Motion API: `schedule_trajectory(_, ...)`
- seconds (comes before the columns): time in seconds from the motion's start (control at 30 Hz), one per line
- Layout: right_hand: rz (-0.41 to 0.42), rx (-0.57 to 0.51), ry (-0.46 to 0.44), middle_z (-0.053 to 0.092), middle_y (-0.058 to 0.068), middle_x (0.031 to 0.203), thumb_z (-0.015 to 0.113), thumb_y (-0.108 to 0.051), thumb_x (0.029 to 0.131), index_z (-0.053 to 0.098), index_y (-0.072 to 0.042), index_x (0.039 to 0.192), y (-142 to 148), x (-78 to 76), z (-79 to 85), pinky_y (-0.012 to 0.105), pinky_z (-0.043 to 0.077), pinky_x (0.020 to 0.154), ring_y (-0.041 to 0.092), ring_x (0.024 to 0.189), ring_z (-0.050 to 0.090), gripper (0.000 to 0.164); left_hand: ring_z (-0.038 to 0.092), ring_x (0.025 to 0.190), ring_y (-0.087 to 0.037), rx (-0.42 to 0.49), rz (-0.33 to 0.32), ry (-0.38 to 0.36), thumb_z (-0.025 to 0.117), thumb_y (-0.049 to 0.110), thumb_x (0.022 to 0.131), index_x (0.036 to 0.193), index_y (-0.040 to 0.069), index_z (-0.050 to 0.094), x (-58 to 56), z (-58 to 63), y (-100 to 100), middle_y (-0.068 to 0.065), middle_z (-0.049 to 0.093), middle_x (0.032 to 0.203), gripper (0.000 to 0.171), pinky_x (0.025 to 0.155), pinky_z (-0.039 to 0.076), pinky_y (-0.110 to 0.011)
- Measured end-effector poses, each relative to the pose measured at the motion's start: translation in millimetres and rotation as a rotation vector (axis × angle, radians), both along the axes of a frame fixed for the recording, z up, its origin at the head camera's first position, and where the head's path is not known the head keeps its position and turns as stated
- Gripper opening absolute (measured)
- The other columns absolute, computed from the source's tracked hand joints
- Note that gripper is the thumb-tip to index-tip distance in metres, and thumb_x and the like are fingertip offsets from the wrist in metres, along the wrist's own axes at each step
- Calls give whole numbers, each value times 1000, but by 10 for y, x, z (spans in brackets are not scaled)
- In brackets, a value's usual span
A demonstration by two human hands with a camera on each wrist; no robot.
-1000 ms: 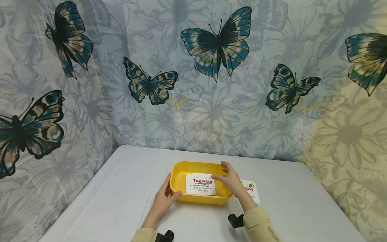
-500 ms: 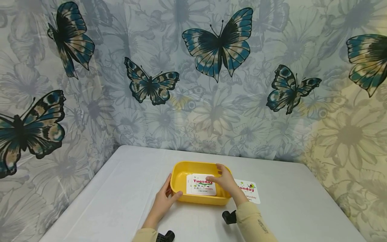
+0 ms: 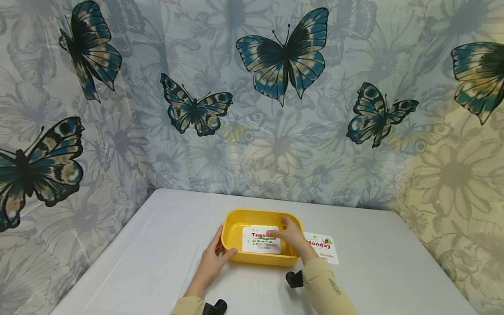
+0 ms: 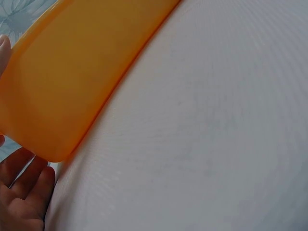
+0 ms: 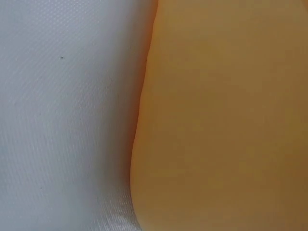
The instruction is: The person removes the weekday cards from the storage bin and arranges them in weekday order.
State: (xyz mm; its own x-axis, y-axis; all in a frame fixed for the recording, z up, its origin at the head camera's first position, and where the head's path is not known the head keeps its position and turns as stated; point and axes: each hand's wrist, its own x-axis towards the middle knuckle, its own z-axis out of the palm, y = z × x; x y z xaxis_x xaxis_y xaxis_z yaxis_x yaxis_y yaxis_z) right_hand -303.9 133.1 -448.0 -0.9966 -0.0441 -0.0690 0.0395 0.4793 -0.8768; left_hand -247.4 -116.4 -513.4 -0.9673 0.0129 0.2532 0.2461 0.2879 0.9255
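Note:
A yellow plastic tray stands on the white table, with a small stack of white cards inside. The top card reads "Tuesday" in red. My left hand holds the tray's left end, thumb at the front wall and fingers round the side; the left wrist view shows those fingers at the tray's lower corner. Inside the tray's right half is my right hand, its thumb over the Tuesday card's upper right and its fingers spread beyond the card's edge. Only the tray's outer wall fills the right wrist view.
On the table just right of the tray lies a white card reading "Monday", partly hidden by the right arm. Behind the table hangs a butterfly-patterned cloth. Black wrist cameras sit below both hands.
The right hand has moved left and lower into the tray, its thumb now over the Tuesday card. More of the Monday card shows. The left hand and tray have stayed in place.

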Motion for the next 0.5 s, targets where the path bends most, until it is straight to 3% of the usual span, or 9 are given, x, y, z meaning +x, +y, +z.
schedule_trajectory(0.5, 25, 99, -109, 36, 31, 136, 82, -17, 70, 34, 10, 136, -24, -18, -9, 52, 27, 104, 40, 121, 37, 86, 43, 124, -22, 11, -8, -19, 71, 34, 82, 149, 21, 23, -4, 16, 2, -6, 39, 143, 84, 101, 37, -38)
